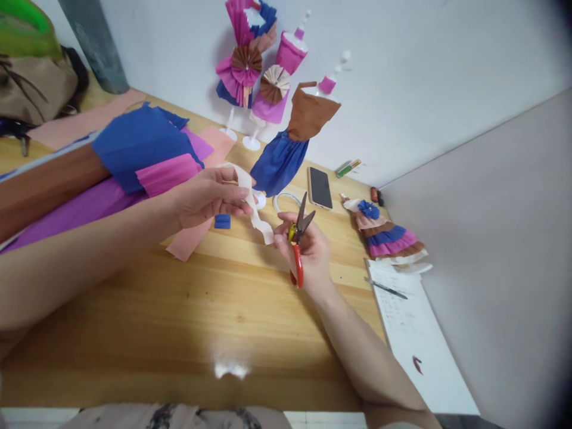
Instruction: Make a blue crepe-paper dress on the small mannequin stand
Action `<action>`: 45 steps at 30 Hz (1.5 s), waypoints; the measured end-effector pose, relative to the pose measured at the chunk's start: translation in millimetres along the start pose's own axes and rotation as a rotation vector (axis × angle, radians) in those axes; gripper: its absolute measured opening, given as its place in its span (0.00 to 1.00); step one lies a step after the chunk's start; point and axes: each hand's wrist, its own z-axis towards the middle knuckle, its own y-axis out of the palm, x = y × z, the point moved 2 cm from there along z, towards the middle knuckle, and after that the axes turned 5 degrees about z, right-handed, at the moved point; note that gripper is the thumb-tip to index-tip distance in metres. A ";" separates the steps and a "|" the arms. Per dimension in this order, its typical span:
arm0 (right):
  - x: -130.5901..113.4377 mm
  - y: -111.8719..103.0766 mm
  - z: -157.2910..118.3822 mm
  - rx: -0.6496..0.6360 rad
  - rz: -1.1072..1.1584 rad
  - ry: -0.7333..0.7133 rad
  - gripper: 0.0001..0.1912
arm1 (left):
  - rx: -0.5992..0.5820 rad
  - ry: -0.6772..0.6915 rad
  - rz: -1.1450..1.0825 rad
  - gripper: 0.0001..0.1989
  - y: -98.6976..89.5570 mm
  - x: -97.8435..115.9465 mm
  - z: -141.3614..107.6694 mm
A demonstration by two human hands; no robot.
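Between the fingers of my left hand (218,193) runs a white paper strip (259,223), crinkled, its lower end reaching my right hand (313,256). That hand is closed around a pair of scissors (297,262) with red handles, the dark blades parted and pointing up. Its thumb and fingertip are at the strip's end. Just beyond stands a small dress form in a brown top and blue skirt (279,164). A roll of white tape (286,201) lies behind my right hand, and a small folded blue piece (222,221) lies below my left.
Coloured crepe paper sheets (138,146) are piled at left. Two more dressed forms (241,65) stand against the wall. A phone (320,187), a layered paper dress (388,235) and white paper (415,322) with a pen (388,289) lie to the right. A bag (36,83) sits far left.
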 end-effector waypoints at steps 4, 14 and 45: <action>3.9 0.5 2.6 -0.009 0.028 0.031 0.25 | 0.007 -0.036 0.005 0.11 3.2 2.7 -3.4; 2.8 7.4 4.4 -0.008 -0.012 0.057 0.27 | 0.053 -0.060 -0.032 0.07 13.8 -1.9 -8.1; -30.0 9.7 -7.5 0.005 0.115 0.193 0.20 | 0.286 0.190 0.135 0.04 21.8 -3.2 -16.7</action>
